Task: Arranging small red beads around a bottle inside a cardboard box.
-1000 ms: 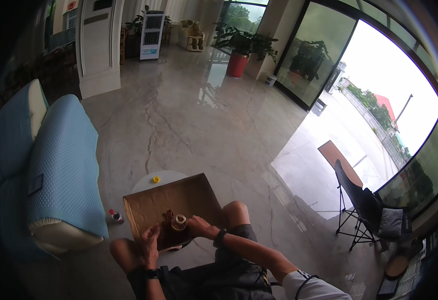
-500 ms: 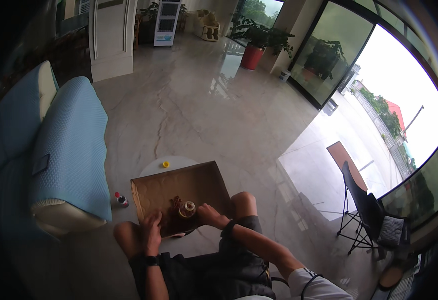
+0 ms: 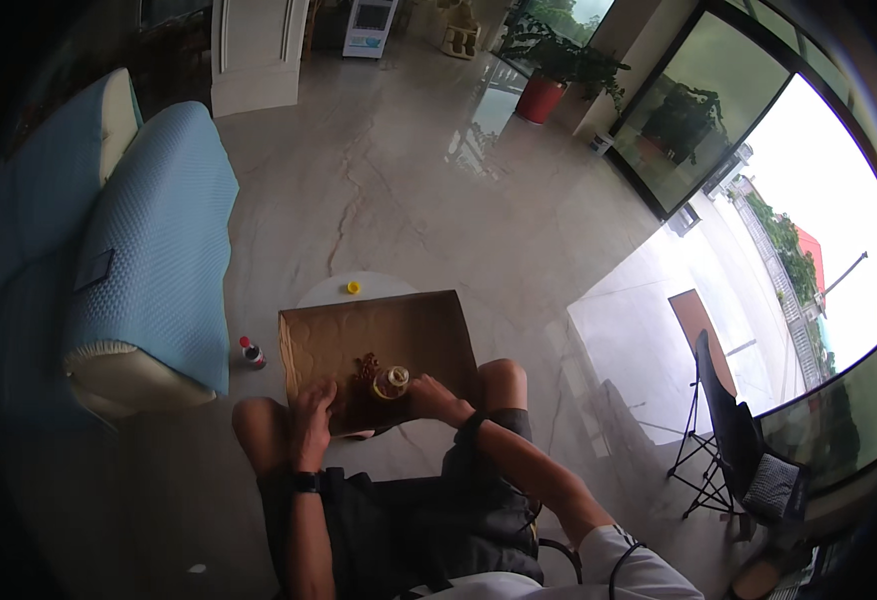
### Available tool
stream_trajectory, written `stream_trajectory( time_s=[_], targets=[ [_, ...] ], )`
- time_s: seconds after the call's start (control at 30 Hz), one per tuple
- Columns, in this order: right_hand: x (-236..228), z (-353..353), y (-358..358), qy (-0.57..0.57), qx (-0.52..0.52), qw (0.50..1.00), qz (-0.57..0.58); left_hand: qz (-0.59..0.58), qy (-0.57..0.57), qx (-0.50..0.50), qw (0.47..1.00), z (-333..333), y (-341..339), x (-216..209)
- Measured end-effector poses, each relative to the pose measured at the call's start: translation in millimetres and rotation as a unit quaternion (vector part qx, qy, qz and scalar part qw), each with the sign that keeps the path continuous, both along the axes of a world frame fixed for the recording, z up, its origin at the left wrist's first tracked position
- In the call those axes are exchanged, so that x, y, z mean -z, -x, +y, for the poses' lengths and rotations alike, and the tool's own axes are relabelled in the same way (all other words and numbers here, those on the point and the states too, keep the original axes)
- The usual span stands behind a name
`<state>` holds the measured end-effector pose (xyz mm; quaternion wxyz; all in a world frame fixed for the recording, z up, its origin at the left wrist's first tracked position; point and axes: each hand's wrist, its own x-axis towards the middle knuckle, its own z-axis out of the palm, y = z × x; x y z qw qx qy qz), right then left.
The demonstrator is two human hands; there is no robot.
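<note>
A shallow brown cardboard tray (image 3: pixel 429 325) rests across my knees. Inside it a clear jar (image 3: pixel 391 384) with an open, pale-rimmed mouth stands upright, dark reddish contents showing through its wall. A small heap of reddish-brown pieces (image 3: pixel 368 366) lies on the cardboard just left of the jar. My left hand (image 3: pixel 313 412) is at the tray's near left part, fingers stretched forward over the cardboard and nothing visible in them. Close to the jar's right side, my right hand (image 3: pixel 439 401) has its fingers closed; whatever they hold is hidden from view.
Beyond the tray a yellow cap (image 3: pixel 354 288) sits on a round white surface (image 3: pixel 324 291). A dark bottle with a red cap (image 3: pixel 252 352) stands on the floor near a blue-covered sofa (image 3: pixel 149 260). A folding chair (image 3: pixel 724 400) is at right, by the open glass door (image 3: pixel 704 100).
My view has tilted down, so the room sits higher and farther right in the picture. Both hands stay near the jar; the left hand's fingers are a little more lifted and spread.
</note>
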<state>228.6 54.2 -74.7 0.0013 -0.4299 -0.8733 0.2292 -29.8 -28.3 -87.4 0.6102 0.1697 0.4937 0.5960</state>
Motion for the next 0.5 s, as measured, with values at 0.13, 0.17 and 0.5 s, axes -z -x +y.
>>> stream_trajectory(
  time_s=[0.13,0.17,0.5],
  targets=[
    [21,15,-54,-0.128,-0.029,0.988,0.086,-0.035,-0.029,0.053,0.998,25,-20,10],
    [9,16,-50,-0.073,-0.003,0.991,0.113,-0.033,-0.02,0.042,0.998,20,-15,15],
    [-155,-3,-13,-0.073,0.07,0.949,0.298,-0.005,-0.02,0.054,0.998,12,-7,18]
  ],
)
